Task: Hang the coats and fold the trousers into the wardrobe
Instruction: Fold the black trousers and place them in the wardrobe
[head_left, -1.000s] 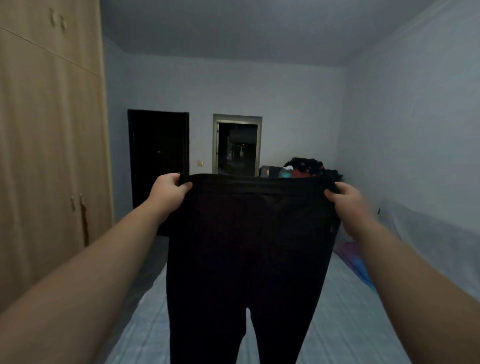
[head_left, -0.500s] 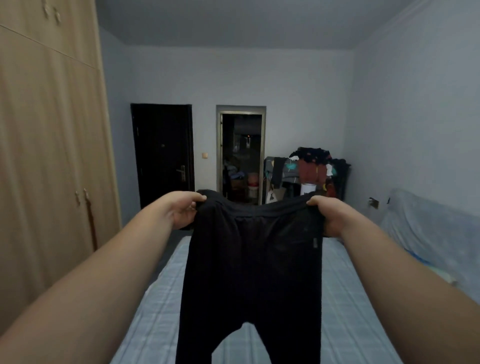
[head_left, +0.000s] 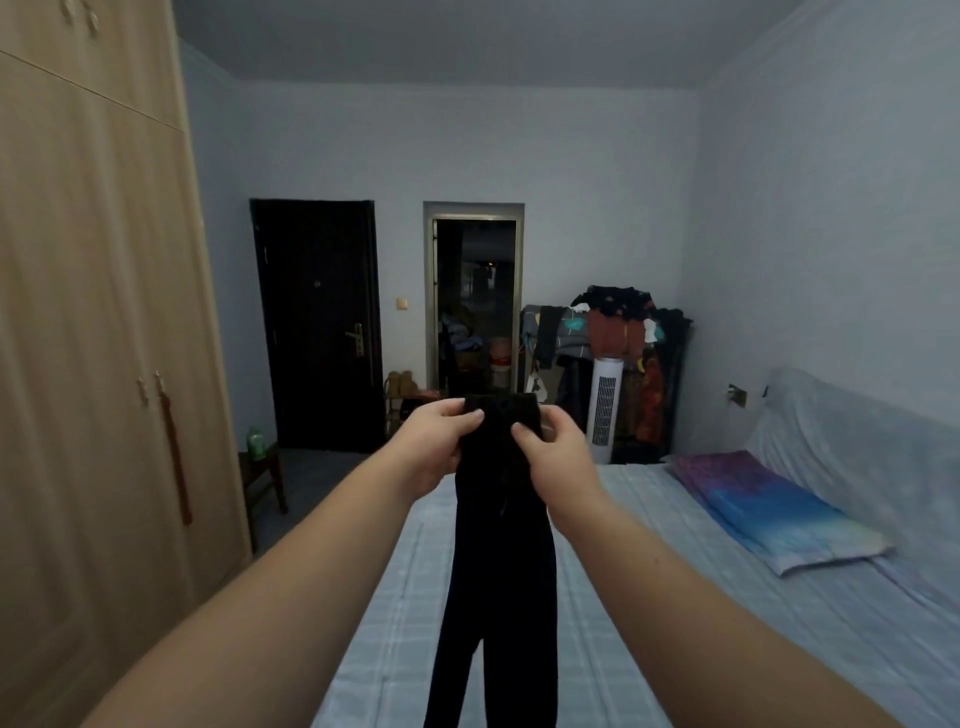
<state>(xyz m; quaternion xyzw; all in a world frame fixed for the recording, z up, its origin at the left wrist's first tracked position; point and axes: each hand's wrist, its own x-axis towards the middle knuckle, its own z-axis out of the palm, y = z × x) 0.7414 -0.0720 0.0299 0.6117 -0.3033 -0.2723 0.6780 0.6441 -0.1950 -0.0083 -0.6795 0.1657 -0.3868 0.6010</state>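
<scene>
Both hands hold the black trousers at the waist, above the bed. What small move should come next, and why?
Probably lower the trousers flat onto the bed. The left hand and right hand have the waist pinched together, the legs hang side by side, and the wardrobe doors are shut.

The room was dim, washed in a cool, bluish, even light with no lamp or window in sight. My forearms showed warm against it. The black trousers (head_left: 501, 519) I held up read as a flat dark shape, their folds lost. The door (head_left: 317, 322) at 11 o'clock was nearly as black, and the open doorway (head_left: 475, 306) at 12 o'clock was murky. Shadows were soft. The wardrobe (head_left: 93, 312) at 9 o'clock bowed from wide-angle distortion. Detail was slightly soft throughout.
</scene>
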